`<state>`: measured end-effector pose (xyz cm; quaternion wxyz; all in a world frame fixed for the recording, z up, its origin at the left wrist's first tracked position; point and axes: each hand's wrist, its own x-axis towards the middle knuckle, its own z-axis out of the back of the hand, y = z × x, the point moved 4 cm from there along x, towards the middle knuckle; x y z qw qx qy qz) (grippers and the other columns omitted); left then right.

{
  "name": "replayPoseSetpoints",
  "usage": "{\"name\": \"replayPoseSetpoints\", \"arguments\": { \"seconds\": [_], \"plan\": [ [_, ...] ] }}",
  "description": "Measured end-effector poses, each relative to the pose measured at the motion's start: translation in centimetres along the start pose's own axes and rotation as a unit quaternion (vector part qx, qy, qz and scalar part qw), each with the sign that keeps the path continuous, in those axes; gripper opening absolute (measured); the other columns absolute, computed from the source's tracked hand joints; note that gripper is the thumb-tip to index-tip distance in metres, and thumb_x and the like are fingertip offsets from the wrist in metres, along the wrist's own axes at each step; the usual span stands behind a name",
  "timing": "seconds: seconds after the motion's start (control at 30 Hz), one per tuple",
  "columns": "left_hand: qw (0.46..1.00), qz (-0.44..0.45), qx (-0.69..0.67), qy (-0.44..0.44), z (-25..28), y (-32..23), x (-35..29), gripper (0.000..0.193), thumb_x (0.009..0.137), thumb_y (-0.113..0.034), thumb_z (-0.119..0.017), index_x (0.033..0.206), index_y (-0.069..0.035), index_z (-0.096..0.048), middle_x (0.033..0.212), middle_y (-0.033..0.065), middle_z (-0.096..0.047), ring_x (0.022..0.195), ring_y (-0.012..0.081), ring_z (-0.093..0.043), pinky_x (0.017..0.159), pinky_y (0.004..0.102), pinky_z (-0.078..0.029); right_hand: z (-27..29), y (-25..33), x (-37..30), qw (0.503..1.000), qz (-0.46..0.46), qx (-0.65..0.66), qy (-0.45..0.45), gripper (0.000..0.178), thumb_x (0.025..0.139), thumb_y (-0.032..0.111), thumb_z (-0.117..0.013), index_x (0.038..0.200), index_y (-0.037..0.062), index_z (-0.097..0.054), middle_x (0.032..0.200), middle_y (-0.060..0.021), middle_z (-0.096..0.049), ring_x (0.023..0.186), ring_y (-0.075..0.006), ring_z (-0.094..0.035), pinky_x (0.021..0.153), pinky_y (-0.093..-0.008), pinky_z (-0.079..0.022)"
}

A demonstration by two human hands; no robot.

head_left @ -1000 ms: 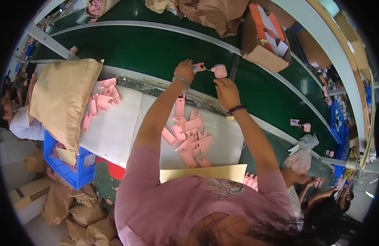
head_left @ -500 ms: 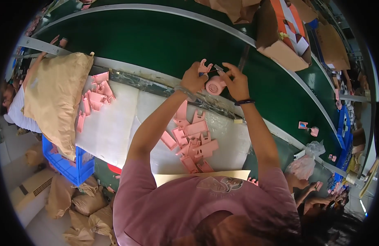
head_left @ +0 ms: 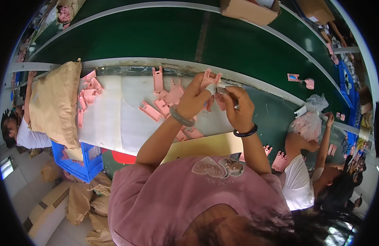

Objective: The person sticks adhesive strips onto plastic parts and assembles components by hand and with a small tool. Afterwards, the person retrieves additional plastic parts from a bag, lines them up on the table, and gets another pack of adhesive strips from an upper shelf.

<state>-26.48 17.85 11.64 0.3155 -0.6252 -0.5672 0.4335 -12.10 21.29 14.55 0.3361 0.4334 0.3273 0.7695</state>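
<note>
In front of my chest, my left hand (head_left: pixel 197 98) is closed round a pink plastic housing (head_left: pixel 210 77) with a notched, forked end pointing away from me. My right hand (head_left: pixel 240 107) is pinched beside it, its thumb and fingers on a small pale piece (head_left: pixel 220 89) at the housing's near end; what exactly this is, I cannot make out. Between both hands a pink rounded part (head_left: pixel 219 102) shows below, mostly hidden by the fingers. More loose pink housings (head_left: pixel 158 80) lie on the white-covered bench (head_left: pixel 128 94) left of my left forearm.
The green conveyor belt (head_left: pixel 156 35) runs beyond the bench behind a metal rail. A brown sack (head_left: pixel 54 102) and blue crate (head_left: pixel 85 166) stand left, near another pink pile (head_left: pixel 90 92). A cardboard box (head_left: pixel 249 11) is at the far side. A co-worker (head_left: pixel 300 184) sits at right.
Both hands have come nearer to me, off the belt's edge and over the bench. The round grille, facing up before, is now turned and mostly covered. The view has shifted.
</note>
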Motion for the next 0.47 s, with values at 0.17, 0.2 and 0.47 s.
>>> {"name": "replayPoseSetpoints", "arguments": {
  "seconds": [0.17,0.2,0.47],
  "plan": [
    [0.997,-0.027,0.037,0.058,-3.5,-0.2,-1.6,0.052,0.078,0.006,-0.031,0.13,0.0,-0.037,0.113,0.0107,-0.055,0.068,0.0123,-0.052,0.056,0.0254,-0.045,2.6,0.6,-1.6,0.997,0.072,-0.015,-0.022,0.02,0.076,-0.002,-0.068,0.094,0.0045,-0.064,0.089,-0.01,-0.062,0.076,-0.0256,-0.06,0.067,-0.0337,-0.048],
    [0.996,-0.03,0.042,0.071,-4.1,-0.3,-2.0,0.054,0.078,0.006,-0.031,0.131,0.0,-0.036,0.116,0.011,-0.054,0.069,0.0122,-0.052,0.058,0.0253,-0.045,3.1,0.9,-1.8,0.995,0.088,-0.032,-0.036,0.02,0.075,-0.003,-0.068,0.093,0.0047,-0.064,0.089,-0.0096,-0.062,0.076,-0.0249,-0.059,0.066,-0.0325,-0.048],
    [0.987,-0.048,0.092,0.12,-6.2,-0.6,-3.4,0.052,0.077,0.003,-0.033,0.129,-0.002,-0.038,0.117,0.0103,-0.052,0.075,0.0119,-0.052,0.058,0.0246,-0.045,4.6,1.5,-3.7,0.997,0.031,0.015,-0.07,0.023,0.072,-0.007,-0.068,0.091,0.0056,-0.067,0.089,-0.0078,-0.059,0.079,-0.0215,-0.059,0.066,-0.0298,-0.048]
  ]
}}
